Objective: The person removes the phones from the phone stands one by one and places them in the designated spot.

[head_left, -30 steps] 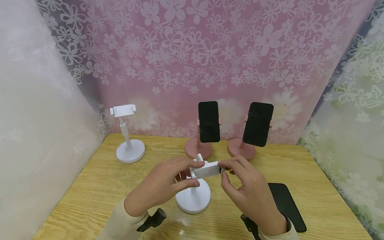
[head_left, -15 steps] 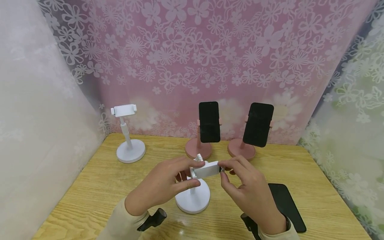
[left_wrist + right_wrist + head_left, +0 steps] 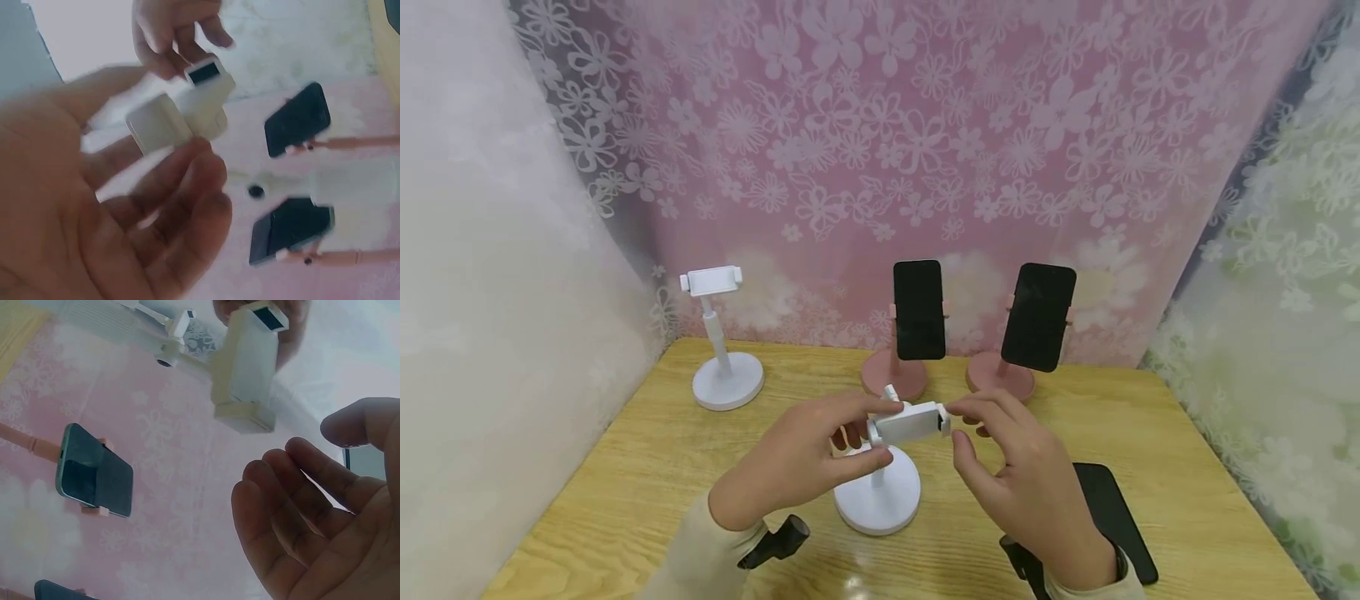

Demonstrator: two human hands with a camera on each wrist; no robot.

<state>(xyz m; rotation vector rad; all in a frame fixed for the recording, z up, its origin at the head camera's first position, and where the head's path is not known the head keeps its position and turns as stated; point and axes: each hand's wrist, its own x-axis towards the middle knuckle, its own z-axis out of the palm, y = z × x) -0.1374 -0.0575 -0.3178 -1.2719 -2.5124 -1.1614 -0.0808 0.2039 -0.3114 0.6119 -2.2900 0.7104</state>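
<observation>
A white phone stand (image 3: 877,493) stands upright in front of me. Its clamp (image 3: 908,423) is tilted, with a dark slot at the right end. My left hand (image 3: 808,446) holds the clamp's left end between fingers and thumb; the left wrist view shows those fingers curled beside the white clamp (image 3: 159,124). Just off the clamp's right end is my right hand (image 3: 1018,467), its fingers and thumb apart with nothing between them. In the right wrist view a gap shows between the right hand (image 3: 319,512) and the clamp (image 3: 247,369).
Another white phone stand (image 3: 727,381) stands back left. Two pink stands, one left (image 3: 895,375) and one right (image 3: 1000,377), hold black phones upright at the back. A further black phone (image 3: 1116,517) lies flat, partly behind my right arm. Floral curtains surround the wooden table (image 3: 625,492).
The right fingers have let go of the clamp's right end and now stand slightly apart from it. The left hand keeps its hold. The head view has shifted a little.
</observation>
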